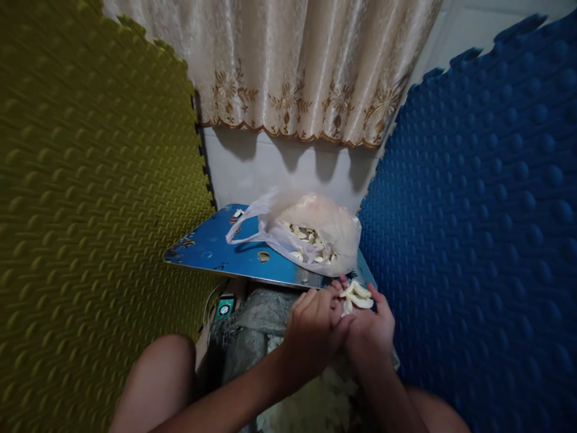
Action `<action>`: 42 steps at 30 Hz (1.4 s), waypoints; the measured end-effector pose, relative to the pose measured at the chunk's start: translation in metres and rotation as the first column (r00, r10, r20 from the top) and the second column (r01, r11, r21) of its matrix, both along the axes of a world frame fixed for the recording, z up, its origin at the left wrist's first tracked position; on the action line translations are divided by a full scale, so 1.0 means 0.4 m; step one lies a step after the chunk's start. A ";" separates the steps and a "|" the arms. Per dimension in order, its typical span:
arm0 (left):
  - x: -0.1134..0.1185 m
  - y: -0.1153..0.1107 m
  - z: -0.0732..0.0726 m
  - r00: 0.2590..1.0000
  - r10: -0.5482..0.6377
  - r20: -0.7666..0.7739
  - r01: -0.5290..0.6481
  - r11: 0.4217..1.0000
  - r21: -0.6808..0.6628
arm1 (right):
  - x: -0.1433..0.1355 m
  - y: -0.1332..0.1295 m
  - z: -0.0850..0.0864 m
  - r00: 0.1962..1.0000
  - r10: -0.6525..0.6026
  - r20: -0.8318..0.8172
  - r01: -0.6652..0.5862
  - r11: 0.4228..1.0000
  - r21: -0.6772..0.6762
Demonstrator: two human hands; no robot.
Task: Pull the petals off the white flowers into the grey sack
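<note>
A pale, flower-like piece (358, 296) with several long cream petals rests across the fingers and palm of my right hand (370, 337). That hand is cupped around it with the thumb raised at its right side. My left hand (311, 319) reaches in from the left, its fingers closed at the base of the flower; its fingertips are partly hidden. Just beyond both hands, a white plastic bag (338, 237) lies on its side with its mouth toward the left front. Several similar pale pieces (311, 237) show inside the bag.
A blue picture-printed tabletop (216, 246) holds the bag. Yellow foam mats (99, 198) stand at left, blue foam mats (487, 198) at right. A curtain (288, 66) hangs behind. Below my hands sits a greyish plastic sack (261, 313) with pale contents. A green device (224, 309) lies beside it.
</note>
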State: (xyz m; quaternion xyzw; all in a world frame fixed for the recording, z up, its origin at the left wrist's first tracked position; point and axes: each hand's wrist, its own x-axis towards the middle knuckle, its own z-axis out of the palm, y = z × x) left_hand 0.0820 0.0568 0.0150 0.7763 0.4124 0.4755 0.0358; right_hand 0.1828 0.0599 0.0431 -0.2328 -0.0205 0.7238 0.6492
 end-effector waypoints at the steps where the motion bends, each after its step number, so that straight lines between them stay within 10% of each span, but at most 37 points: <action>1: 0.000 0.001 0.001 0.999 -0.020 0.041 0.021 0.999 -0.030 | 0.000 -0.002 0.000 1.000 0.007 -0.014 -0.007 1.000 0.004; 14: -0.027 0.027 -0.010 0.995 -0.091 0.049 0.087 0.993 0.085 | -0.004 0.010 0.003 0.990 -0.010 0.141 0.001 0.998 0.064; 28: -0.039 0.029 0.028 0.922 -0.239 0.305 0.279 0.956 -0.094 | -0.007 -0.005 -0.008 0.971 -0.070 0.227 0.024 0.979 0.202; 42: -0.017 0.051 0.033 0.802 -0.145 0.579 0.332 0.915 -0.231 | -0.017 0.023 -0.028 0.979 -0.025 0.204 -0.036 0.956 0.292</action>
